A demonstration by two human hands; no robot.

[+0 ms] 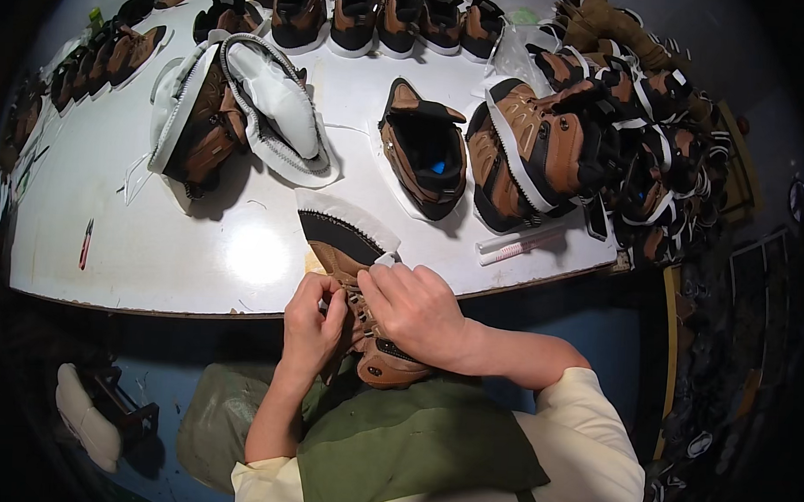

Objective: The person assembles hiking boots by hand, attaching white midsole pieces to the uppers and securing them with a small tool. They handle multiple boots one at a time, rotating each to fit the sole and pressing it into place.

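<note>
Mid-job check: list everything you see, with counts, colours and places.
Held shoe upper: 1, brown and black, in both hands
White-lined uppers: 2, white and brown, table left
Open-topped shoe: 1, black and brown, table centre
White-soled shoes: at least 2, brown and black, table right
Back-row shoes: at least 5, brown and black, far edge
Left-row shoes: several, brown and black, far left
Heaped shoes: too overlapped to count, mostly brown and black, right
Red-handled tool: 1, red, table left
Worktable: 1, white, ahead
Shoe-shaped object: 1, cream, lower left
Apron: 1, green, worn
Left hand: 1, bare, on upper
Right hand: 1, bare, on upper
</note>
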